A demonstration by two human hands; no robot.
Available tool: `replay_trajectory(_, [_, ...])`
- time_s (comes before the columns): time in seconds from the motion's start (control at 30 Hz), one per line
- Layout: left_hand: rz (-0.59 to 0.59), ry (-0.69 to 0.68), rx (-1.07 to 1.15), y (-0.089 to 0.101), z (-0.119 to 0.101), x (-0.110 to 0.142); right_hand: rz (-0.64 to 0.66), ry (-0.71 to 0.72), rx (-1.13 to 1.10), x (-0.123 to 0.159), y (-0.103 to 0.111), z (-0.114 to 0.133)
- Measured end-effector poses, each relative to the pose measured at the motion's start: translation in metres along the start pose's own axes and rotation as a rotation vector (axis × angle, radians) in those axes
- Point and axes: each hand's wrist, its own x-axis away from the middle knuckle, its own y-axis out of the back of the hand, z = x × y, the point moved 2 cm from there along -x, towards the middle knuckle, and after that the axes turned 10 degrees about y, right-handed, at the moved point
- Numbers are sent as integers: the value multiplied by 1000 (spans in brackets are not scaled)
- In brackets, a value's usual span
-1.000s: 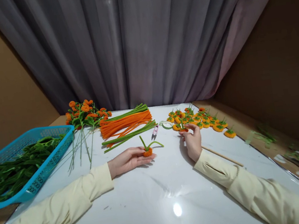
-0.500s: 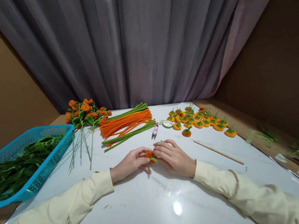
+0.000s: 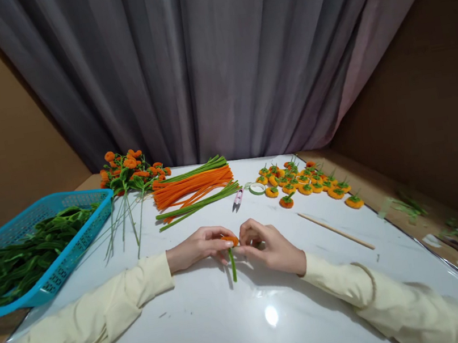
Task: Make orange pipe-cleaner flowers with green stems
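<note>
A grey curtain (image 3: 231, 68) hangs behind the white table (image 3: 185, 338). One blue basket (image 3: 53, 279) stands on the left, heaped with uncountable green leaves (image 3: 30, 253). One bunch of orange flowers (image 3: 130, 163) lies beyond it. On the right sit around twenty flower heads (image 3: 316, 187), too overlapped for an exact count. Mid-table, two green bundles (image 3: 199, 203) flank one orange bundle (image 3: 192, 186). One wooden stick (image 3: 336, 231) lies slantwise. At the near middle, the left hand (image 3: 201, 247) pinches one orange flower head (image 3: 229, 241) between thumb and fingers; the right hand (image 3: 270, 248) brings thumb and forefinger to its edge, whether gripping I can't tell. One green strip (image 3: 233, 267) points down from it, long axis running towards the person. Then one pair of snips (image 3: 238, 199).
</note>
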Motion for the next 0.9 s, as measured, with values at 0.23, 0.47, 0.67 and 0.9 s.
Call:
replay_trajectory(0.23, [-231, -372, -282, -1, 2, 2, 250, -551, -706, -6, 4, 4])
replay_trajectory(0.47, [-459, -905, -877, -7, 4, 16, 392, -609, -1196, -4, 7, -11])
replay_trajectory(0.67, [-444, -1040, -1047, -12, 4, 21, 428, -590, -1194, 0, 2, -11])
replay_trajectory(0.9, [-436, -977, -1044, -12, 5, 23, 287, -518, -1150, -3, -2, -11])
